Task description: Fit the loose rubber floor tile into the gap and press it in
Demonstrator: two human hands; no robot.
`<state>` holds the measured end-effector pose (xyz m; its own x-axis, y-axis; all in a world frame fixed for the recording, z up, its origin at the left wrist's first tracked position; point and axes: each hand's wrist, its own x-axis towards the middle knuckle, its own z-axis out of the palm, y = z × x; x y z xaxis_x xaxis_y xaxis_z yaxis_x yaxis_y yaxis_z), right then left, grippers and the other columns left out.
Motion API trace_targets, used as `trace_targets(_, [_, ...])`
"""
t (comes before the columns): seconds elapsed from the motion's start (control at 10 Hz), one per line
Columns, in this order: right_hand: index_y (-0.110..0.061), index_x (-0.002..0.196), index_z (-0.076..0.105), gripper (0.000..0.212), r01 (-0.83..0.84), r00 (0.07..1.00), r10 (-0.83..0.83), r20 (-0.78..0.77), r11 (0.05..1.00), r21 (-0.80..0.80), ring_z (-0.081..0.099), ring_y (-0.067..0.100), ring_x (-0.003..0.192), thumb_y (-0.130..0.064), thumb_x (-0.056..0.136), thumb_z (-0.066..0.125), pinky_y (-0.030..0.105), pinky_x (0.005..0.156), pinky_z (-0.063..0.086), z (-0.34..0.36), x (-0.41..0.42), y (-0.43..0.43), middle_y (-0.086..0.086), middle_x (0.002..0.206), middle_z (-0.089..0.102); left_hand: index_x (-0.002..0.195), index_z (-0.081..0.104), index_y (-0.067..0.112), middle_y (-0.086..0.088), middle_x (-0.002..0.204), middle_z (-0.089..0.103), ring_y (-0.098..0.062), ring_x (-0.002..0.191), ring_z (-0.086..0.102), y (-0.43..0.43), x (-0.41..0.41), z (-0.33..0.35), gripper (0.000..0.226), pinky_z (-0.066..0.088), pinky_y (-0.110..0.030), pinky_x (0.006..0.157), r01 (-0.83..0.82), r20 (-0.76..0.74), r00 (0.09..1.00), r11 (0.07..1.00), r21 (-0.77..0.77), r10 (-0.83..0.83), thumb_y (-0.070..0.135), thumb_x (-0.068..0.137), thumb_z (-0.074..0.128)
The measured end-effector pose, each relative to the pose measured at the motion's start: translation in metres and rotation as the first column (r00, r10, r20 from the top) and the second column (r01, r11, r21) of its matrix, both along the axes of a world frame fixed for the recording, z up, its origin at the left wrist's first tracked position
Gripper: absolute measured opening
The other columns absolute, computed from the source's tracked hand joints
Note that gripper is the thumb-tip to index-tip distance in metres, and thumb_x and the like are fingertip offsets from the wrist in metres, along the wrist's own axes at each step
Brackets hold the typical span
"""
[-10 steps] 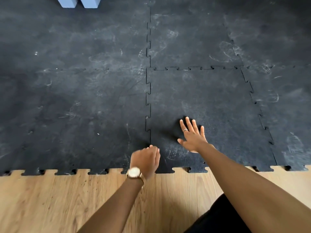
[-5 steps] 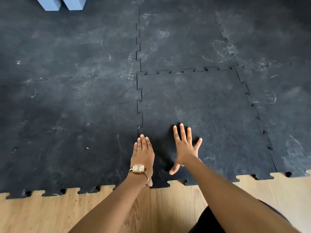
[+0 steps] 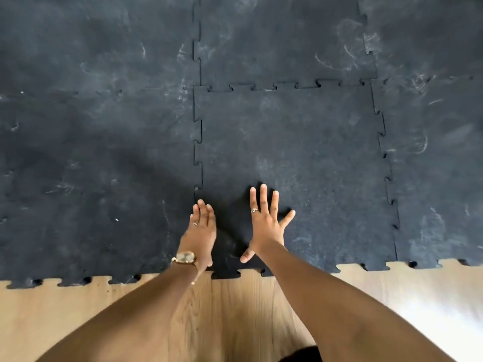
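Both forearms are bare, with no sleeves in view. The left hand [image 3: 200,232] wears a gold wristwatch [image 3: 185,257] with a round pale dial and one ring [image 3: 195,223]. The right hand [image 3: 266,224] wears a small ring with a stone [image 3: 254,210]. A dark piece of clothing [image 3: 303,355] shows at the bottom edge.

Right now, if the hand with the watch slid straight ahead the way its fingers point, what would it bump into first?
Probably nothing solid. The left hand lies flat at the tile's left edge, fingers pointing away from the person. Straight ahead runs only the zigzag seam and more flat black mat, as far as the picture shows.
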<state>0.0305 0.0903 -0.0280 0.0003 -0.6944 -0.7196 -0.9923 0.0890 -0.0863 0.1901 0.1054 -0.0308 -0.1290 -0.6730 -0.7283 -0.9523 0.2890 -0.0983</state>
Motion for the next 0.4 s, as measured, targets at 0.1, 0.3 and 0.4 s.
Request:
trace_targets(0.1, [-0.019,0.143,-0.035,0.168,-0.022,1.0,0.022,-0.019,1.0,0.009,-0.025,0.036,0.143,-0.053,0.039,0.092,0.075,0.106,0.006,0.007,0.003,0.006,0.004,0.154,-0.035,0.147,-0.012,-0.01,-0.034,0.155,-0.011,-0.045,0.147,-0.001,0.0,-0.002,0.003,0.13,0.012,-0.04,0.121,0.028,0.029,0.999,0.999,-0.031,-0.027,0.034,0.069,0.082])
trace_targets(0.3, [-0.008,0.15,0.022,0.085,-0.163,0.986,0.165,0.009,0.979,-0.125,0.012,0.035,0.146,-0.004,0.081,0.071,0.049,0.114,0.025,0.052,-0.036,-0.019,0.011,0.159,0.014,0.151,-0.014,0.002,-0.018,0.158,-0.022,-0.034,0.149,-0.001,0.005,-0.004,0.034,0.131,0.032,-0.042,0.112,-0.128,-0.013,0.992,0.989,0.076,0.129,0.021,0.068,0.087])
trace_targets(0.4, [-0.004,0.152,0.007,0.087,-0.259,0.965,0.242,-0.103,0.94,-0.223,-0.002,0.034,0.148,-0.01,0.088,0.064,0.046,0.12,0.01,0.103,-0.074,-0.013,0.011,0.162,0.003,0.153,0.008,0.005,-0.014,0.161,0.005,-0.032,0.144,0.026,-0.015,-0.008,0.072,0.095,0.036,-0.044,0.107,-0.177,0.02,0.984,0.974,0.14,0.176,0.009,0.082,0.071])
